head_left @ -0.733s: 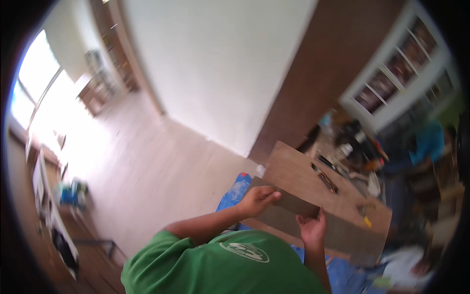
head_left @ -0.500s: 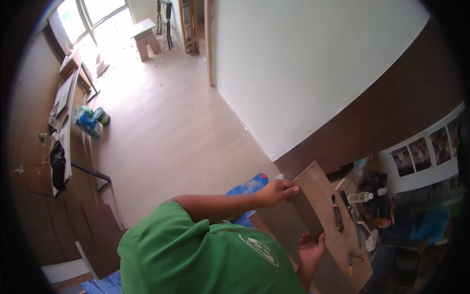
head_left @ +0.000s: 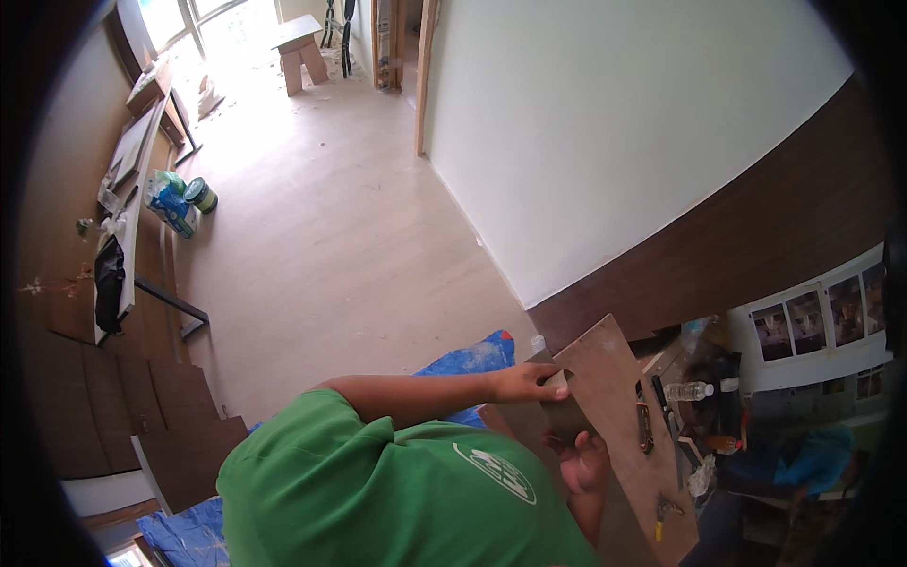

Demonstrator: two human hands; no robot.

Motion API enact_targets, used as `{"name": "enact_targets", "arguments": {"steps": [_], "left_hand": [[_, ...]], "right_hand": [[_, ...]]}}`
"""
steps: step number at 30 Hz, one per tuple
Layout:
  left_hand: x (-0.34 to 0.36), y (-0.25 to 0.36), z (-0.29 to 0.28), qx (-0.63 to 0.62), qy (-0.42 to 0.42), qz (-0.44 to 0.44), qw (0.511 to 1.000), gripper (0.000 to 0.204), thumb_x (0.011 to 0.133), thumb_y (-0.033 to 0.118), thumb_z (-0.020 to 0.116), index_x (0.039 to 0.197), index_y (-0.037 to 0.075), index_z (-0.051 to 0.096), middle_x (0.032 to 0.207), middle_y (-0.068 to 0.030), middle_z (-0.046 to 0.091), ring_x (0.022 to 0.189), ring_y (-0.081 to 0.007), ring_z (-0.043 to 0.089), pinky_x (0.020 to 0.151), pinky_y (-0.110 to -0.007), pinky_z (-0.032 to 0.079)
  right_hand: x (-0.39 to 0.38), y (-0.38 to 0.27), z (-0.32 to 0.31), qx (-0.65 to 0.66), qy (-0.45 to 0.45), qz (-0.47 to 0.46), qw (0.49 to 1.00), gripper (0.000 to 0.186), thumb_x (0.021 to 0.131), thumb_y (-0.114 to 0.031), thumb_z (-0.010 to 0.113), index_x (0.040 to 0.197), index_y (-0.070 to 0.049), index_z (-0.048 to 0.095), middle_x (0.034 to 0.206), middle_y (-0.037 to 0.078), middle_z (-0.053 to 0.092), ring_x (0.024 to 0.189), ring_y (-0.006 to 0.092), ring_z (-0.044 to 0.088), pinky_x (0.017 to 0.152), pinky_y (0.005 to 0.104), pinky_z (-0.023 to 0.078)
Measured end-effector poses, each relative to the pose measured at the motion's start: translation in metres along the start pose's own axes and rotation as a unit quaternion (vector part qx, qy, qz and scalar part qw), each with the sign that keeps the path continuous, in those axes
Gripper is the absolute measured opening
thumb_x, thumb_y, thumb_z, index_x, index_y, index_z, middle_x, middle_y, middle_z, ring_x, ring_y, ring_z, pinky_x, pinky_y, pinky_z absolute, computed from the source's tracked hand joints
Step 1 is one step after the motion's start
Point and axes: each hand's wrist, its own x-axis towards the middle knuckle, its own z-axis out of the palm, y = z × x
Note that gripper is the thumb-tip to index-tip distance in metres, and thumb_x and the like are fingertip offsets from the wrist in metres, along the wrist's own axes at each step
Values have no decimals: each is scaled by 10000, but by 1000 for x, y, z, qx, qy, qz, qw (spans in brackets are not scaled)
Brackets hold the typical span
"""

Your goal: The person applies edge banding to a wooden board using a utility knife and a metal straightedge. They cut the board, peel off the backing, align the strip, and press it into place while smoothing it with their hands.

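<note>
Brown sheet | left hand, right hand gripping | green can: contents unclear

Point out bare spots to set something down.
Brown board: upper stretch between left hand and dark-handled tool. Floor: broad patch between white wall and green can. Crowded: beyond the board's right edge, around the clear bottle.

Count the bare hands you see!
2: the bare left hand at the upper part of the thin brown sheet, and the bare right hand by its lower end. Others may be hidden.
</note>
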Motion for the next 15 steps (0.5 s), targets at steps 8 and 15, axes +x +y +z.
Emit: {"name": "enact_targets", "arguments": {"steps": [8, 15], "left_hand": [[1, 43, -2, 35, -59, 23, 997, 667, 752, 329, 859, 1276, 31, 574, 1094, -111, 677, 1029, -203, 640, 910, -345, 509], [21, 21, -3, -74, 35, 8, 997, 572, 736, 155, 805, 1227, -37, 584, 1082, -125, 672, 1030, -234, 639, 935, -380, 512]], "right_hand": [[-6, 16, -9, -86, 39, 41, 995, 461, 1002, -314, 604, 1307, 31, 579, 1178, 137, 679, 1053, 256, 667, 908, 414, 534], [-47, 23, -61, -138, 202, 115, 963, 518, 993, -410, 615, 1348, -36, 569, 1151, 101, 681, 1014, 188, 660, 911, 341, 533]]}}
